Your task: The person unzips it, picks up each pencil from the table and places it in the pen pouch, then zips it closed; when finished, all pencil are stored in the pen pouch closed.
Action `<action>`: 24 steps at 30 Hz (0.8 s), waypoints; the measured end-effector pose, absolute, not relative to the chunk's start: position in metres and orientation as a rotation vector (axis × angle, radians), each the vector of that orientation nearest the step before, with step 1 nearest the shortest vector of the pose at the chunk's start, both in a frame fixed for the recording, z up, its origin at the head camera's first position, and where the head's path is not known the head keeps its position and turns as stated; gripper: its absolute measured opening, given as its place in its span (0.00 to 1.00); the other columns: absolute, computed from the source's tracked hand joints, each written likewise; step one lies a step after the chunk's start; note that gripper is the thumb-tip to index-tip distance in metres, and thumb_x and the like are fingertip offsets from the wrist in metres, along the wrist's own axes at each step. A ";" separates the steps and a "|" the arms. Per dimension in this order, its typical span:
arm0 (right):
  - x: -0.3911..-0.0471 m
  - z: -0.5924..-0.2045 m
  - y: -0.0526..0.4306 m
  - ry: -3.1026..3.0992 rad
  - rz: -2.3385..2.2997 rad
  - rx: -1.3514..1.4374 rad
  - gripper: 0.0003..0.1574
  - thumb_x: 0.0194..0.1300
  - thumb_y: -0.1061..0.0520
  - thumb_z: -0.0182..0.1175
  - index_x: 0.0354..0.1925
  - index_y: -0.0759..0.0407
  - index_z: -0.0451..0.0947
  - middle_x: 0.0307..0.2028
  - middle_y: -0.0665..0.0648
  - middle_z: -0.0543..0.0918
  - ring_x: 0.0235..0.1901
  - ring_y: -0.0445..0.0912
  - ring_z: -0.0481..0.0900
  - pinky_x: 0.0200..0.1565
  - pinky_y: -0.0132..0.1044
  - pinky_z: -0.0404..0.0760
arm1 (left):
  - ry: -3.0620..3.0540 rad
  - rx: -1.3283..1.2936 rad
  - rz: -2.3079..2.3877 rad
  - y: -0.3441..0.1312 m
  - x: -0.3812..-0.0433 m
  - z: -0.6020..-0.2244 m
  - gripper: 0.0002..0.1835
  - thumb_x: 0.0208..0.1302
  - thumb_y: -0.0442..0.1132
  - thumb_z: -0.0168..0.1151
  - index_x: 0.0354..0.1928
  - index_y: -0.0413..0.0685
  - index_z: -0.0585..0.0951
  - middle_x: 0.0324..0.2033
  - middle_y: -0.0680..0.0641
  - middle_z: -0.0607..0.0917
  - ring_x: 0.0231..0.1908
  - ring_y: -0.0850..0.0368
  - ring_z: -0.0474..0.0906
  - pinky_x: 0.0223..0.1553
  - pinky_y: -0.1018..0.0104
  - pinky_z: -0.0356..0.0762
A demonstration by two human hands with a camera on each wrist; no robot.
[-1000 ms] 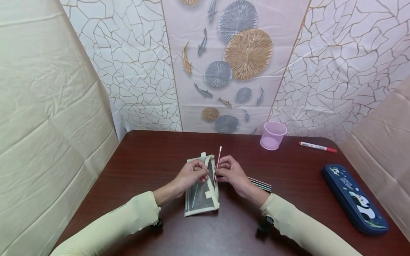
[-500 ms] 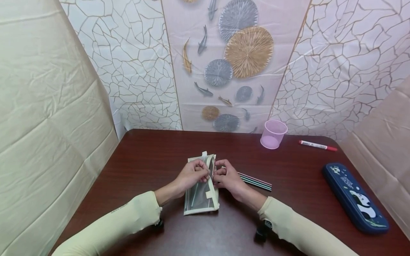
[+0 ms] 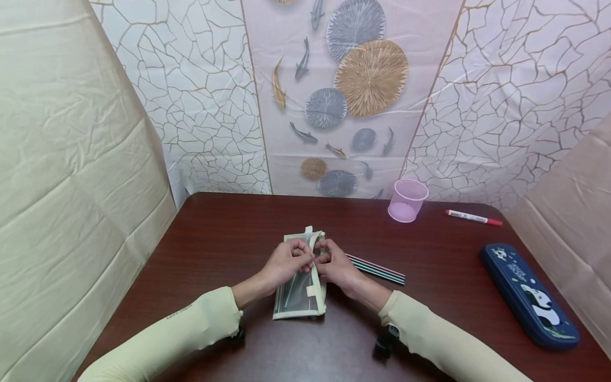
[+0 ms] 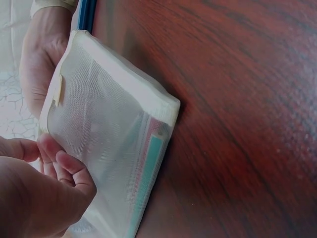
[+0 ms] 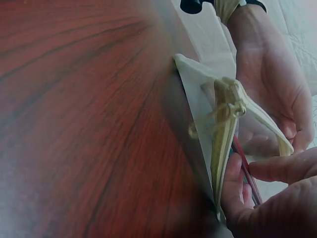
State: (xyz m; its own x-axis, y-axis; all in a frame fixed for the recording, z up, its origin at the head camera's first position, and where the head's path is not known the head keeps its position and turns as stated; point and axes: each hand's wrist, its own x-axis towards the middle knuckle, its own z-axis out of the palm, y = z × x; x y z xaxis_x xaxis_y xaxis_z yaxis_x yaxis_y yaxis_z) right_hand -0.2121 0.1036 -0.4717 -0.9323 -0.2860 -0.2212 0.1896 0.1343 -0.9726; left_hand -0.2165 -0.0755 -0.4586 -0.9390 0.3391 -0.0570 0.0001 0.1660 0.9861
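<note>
A see-through mesh pencil pouch (image 3: 300, 300) with cream edging lies in front of me, its zip side gaping toward the right. My left hand (image 3: 288, 261) pinches the upper edge of that opening between thumb and fingers. At the mouth, my right hand (image 3: 338, 268) holds a red pencil (image 5: 240, 151) between thumb and fingers, with the pencil reaching inside the pouch. Through the mesh in the left wrist view, a green pencil (image 4: 147, 171) and a reddish one show along the far edge. The pencil is mostly hidden in the head view.
Several pencils (image 3: 379, 270) lie side by side on the dark wooden table (image 3: 215, 223), right of the pouch. Farther back stand a pink cup (image 3: 406, 204) and a red-capped marker (image 3: 472, 217). A navy panda pencil case (image 3: 530, 297) lies at the right.
The red pencil, which stood up beyond the opening, has gone down into the pouch. My right hand has moved left, to the pouch mouth; the left keeps its pinch.
</note>
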 end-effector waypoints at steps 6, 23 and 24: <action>-0.215 -0.470 0.101 2.102 -1.822 -0.091 0.29 0.70 0.71 0.56 0.65 0.61 0.64 0.43 0.62 0.82 0.36 0.46 0.82 0.35 0.39 0.82 | 2.170 0.324 1.842 -0.076 -0.216 -0.458 0.03 0.67 0.31 0.60 0.41 0.40 0.78 0.28 0.51 0.84 0.30 0.61 0.83 0.38 0.65 0.85; -0.211 -0.462 0.131 2.172 -1.808 -0.281 0.26 0.70 0.66 0.62 0.65 0.69 0.75 0.44 0.69 0.86 0.37 0.52 0.88 0.39 0.48 0.92 | 2.210 0.294 1.853 -0.079 -0.213 -0.452 0.04 0.68 0.32 0.62 0.42 0.41 0.78 0.28 0.52 0.85 0.30 0.61 0.82 0.37 0.67 0.83; -0.212 -0.461 0.135 2.192 -1.811 -0.282 0.25 0.71 0.66 0.62 0.64 0.70 0.75 0.44 0.70 0.85 0.37 0.53 0.89 0.39 0.49 0.92 | 2.212 0.293 1.852 -0.079 -0.213 -0.452 0.03 0.68 0.32 0.62 0.42 0.41 0.78 0.28 0.52 0.86 0.30 0.61 0.82 0.37 0.67 0.83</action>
State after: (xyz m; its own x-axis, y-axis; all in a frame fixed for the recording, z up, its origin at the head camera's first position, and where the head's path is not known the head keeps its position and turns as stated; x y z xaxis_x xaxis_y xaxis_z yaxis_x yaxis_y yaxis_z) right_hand -0.2117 0.1346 -0.4613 -0.9407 -0.3263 -0.0925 0.0291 0.1940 -0.9806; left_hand -0.2131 -0.0791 -0.4520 -0.9507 0.3049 -0.0559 -0.0014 0.1759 0.9844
